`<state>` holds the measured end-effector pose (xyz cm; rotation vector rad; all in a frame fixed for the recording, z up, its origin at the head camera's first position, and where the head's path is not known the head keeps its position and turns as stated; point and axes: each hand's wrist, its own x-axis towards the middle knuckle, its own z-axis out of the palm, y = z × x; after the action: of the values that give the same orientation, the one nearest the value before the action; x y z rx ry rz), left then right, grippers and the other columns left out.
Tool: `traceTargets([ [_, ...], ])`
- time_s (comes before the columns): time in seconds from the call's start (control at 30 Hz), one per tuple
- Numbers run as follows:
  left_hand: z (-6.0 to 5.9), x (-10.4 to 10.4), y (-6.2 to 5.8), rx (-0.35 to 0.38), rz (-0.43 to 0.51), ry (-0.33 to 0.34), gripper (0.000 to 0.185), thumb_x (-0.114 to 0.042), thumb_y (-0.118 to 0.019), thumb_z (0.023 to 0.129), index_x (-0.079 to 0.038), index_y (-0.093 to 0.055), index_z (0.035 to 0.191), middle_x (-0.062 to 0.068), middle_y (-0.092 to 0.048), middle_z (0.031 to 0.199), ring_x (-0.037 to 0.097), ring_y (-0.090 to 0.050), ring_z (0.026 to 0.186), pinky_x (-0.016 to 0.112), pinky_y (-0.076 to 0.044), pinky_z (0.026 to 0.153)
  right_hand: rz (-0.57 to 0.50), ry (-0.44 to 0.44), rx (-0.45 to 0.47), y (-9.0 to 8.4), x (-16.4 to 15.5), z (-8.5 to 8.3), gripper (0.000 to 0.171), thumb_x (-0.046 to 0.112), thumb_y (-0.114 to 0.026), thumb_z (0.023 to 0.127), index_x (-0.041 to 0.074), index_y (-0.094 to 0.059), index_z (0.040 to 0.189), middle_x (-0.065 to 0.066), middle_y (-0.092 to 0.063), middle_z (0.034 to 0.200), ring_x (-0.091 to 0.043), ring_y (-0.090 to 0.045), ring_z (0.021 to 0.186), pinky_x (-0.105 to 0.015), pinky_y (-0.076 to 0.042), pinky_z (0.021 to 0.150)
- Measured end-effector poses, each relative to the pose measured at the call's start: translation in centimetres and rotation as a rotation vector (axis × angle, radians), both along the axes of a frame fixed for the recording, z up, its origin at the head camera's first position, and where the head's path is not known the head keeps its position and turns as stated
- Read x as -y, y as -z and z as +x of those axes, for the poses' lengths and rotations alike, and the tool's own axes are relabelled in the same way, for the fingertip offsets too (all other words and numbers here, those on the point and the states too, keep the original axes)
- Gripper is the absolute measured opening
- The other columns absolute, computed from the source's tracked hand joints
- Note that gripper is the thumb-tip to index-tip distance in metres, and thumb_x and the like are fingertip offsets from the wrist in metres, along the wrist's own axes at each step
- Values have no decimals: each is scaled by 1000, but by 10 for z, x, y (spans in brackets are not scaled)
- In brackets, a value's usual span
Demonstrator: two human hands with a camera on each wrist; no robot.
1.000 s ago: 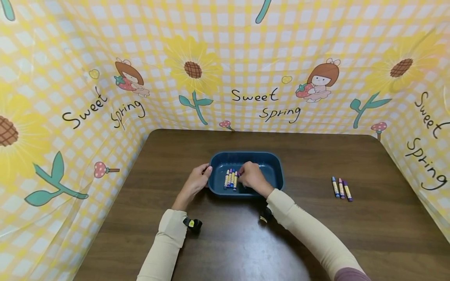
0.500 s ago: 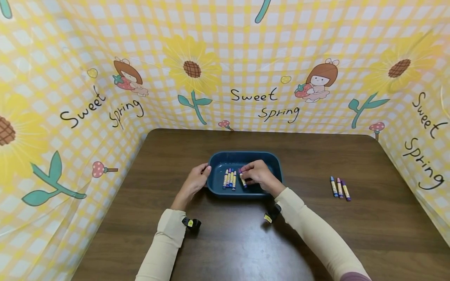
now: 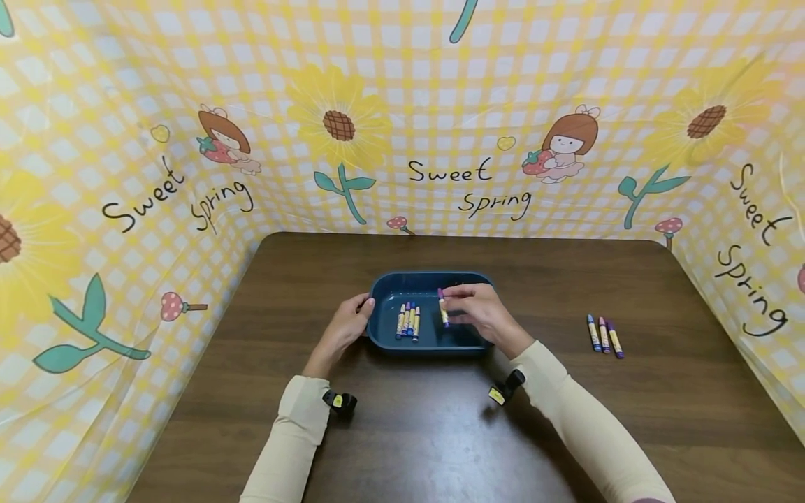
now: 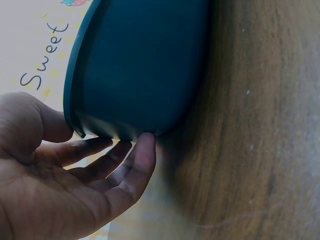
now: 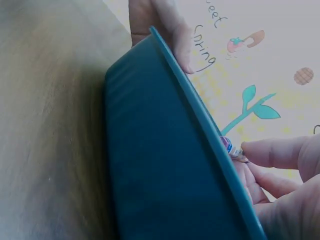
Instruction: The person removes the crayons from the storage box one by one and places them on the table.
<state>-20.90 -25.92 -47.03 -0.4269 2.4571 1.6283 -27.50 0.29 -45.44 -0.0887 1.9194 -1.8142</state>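
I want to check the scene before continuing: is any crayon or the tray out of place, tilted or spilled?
Nothing is spilled or damaged. The blue tray sits flat on the table, with four crayons lying side by side inside. Three more crayons lie in a neat row on the table to the right. The right hand holds one purple crayon above the tray.

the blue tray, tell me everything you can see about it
The blue tray is a dark teal, shallow oblong bin with rounded corners and a thin flared rim, plastic by its look. It sits flat on the brown wooden table, near the middle. Four crayons lie side by side on its floor at the left. The left hand rests against its left end, and the right hand holds a purple crayon over its inside.
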Motion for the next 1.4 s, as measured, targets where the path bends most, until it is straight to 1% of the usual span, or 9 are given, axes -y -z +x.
traceTargets([
  [0.13, 0, 1, 0, 11, -10, 6, 50, -30, -39, 112, -3, -40, 154, 21, -52, 144, 31, -59, 111, 38, -58, 88, -33, 28, -14, -2, -12, 2, 39, 3, -72, 93, -10, -62, 129, -25, -61, 136, -16, -68, 90, -42, -60, 89],
  [0.27, -1, 2, 1, 26, -14, 8, 52, -32, -38, 112, -4, -38, 156, 20, -50, 146, 30, -58, 112, 38, -57, 90, -66, 43, -38, -4, -24, 2, 42, 3, -72, 93, -14, -59, 130, -13, -70, 121, -13, -69, 87, -38, -62, 85],
  [0.4, -3, 3, 0, 26, -11, 13, 52, -32, -38, 112, -3, -37, 155, 21, -50, 146, 30, -58, 112, 39, -57, 90, -116, 60, -38, -7, -33, 0, 44, 3, -72, 93, -14, -59, 130, -2, -73, 109, -10, -69, 86, -34, -62, 80],
  [0.5, -3, 3, 0, 27, -11, 14, 52, -32, -38, 112, -3, -38, 155, 21, -50, 146, 30, -58, 112, 39, -57, 91, -144, 76, -32, -9, -41, 1, 45, 3, -72, 93, -15, -57, 132, -3, -72, 107, -10, -69, 86, -32, -62, 79],
  [0.77, -2, 4, 4, 27, -16, 11, 52, -32, -38, 112, -3, -38, 155, 21, -50, 146, 31, -58, 112, 38, -57, 90, -185, 119, -12, -13, -61, 4, 44, 2, -72, 92, -13, -59, 132, 5, -74, 97, -9, -69, 85, -31, -62, 78],
  [1.03, -2, 4, 4, 40, -16, 5, 53, -34, -37, 112, -5, -37, 156, 20, -49, 146, 31, -56, 114, 40, -56, 93, -246, 144, -19, -16, -87, 3, 30, -1, -71, 92, -5, -68, 122, 3, -76, 91, -10, -71, 81, -30, -62, 76],
  [1.2, -3, 4, 3, 49, -15, 12, 54, -35, -38, 112, -5, -37, 156, 20, -48, 147, 32, -56, 116, 43, -55, 97, -282, 168, -15, -15, -103, 3, 17, -2, -70, 92, 6, -76, 106, 3, -76, 89, -10, -71, 79, -28, -61, 74],
  [1.3, -4, 3, 3, 58, -15, 15, 55, -36, -37, 112, -5, -36, 157, 20, -48, 147, 32, -55, 116, 43, -54, 98, -307, 182, -12, -15, -114, 4, 19, -4, -69, 93, 12, -78, 99, 3, -77, 88, -9, -71, 77, -28, -61, 73],
  [1.4, -5, 2, 3, 64, -12, 14, 55, -37, -37, 111, -6, -35, 157, 19, -48, 147, 32, -55, 117, 43, -54, 99, -329, 191, -13, -13, -124, 5, 20, -4, -68, 94, 13, -79, 96, 3, -77, 89, -9, -71, 77, -28, -61, 73],
])
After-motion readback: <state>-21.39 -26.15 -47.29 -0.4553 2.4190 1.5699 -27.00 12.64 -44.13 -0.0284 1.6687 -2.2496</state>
